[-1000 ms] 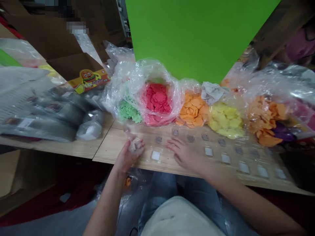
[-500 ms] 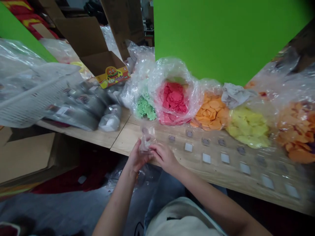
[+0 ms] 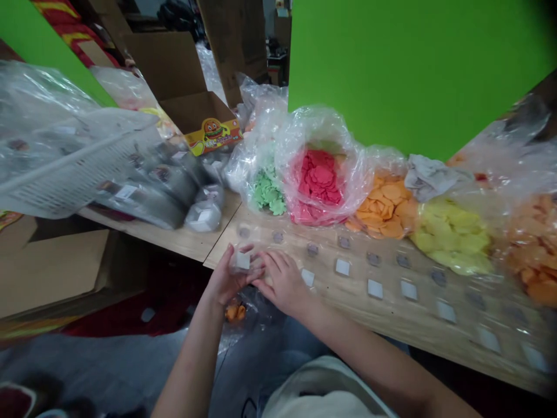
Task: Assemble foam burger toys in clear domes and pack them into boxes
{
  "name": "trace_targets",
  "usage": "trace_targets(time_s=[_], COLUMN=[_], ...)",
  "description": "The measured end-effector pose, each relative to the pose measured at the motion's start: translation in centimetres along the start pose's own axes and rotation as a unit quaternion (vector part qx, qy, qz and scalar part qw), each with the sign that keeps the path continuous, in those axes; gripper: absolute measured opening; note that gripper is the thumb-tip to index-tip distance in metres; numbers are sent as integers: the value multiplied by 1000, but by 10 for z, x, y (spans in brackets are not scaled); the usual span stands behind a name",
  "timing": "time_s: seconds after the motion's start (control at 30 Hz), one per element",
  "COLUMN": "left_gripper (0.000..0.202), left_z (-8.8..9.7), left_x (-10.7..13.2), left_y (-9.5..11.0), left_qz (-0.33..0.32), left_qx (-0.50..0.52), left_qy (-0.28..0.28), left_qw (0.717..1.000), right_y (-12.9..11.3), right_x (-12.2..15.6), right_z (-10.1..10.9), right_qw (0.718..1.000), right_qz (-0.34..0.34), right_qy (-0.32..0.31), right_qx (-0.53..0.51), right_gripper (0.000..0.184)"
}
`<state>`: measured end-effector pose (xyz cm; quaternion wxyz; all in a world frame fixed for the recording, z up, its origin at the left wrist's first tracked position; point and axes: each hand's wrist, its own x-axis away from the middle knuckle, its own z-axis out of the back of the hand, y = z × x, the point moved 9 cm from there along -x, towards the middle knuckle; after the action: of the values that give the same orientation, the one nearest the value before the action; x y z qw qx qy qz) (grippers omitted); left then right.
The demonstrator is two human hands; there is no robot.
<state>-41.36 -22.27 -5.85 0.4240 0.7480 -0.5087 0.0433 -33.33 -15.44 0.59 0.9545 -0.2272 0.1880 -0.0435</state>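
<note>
White square piece (image 3: 242, 260) was gripped in left hand (image 3: 225, 276); open right hand (image 3: 282, 283) rested just beside it, at wooden desk (image 3: 391, 316).

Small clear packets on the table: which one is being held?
The packet with the white square, lifted in the left hand; the others lie flat in rows on the wooden table.

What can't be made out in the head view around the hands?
Head view, small clear packet in the left hand: fingers hide its edges; contents too small to tell.
Head view, orange pieces below the table edge: blurred, partly behind plastic.
Head view, grey packs: blurred behind clear plastic; labels unreadable.
Head view, orange-filled bag: cut off by the right edge.
</note>
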Motion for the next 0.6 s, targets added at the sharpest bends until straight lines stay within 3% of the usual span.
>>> trace_targets(time_s=[0.07, 0.17, 0.33, 0.47, 0.6], left_gripper=[49, 53, 45, 27, 13], left_z=[-3, 7, 45, 77, 88], left_x=[-2, -1, 4, 0, -17], left_y=[-4, 2, 35, 66, 97], left_qz=[16, 11, -45, -91, -146], left_qx=[1, 6, -59, -287, -395], left_qy=[-9, -3, 39, 161, 226], left_qw=[1000, 1000, 997, 940, 879], right_y=[-14, -21, -13, -14, -10], right_x=[-8, -21, -38, -44, -39], right_z=[-4, -12, -14, -45, -67], right_qw=[999, 995, 994, 994, 984], right_qz=[27, 47, 55, 83, 81], right_qy=[-8, -22, 5, -55, -101], right_qx=[-41, -88, -96, 49, 120], right_gripper=[34, 17, 20, 17, 19])
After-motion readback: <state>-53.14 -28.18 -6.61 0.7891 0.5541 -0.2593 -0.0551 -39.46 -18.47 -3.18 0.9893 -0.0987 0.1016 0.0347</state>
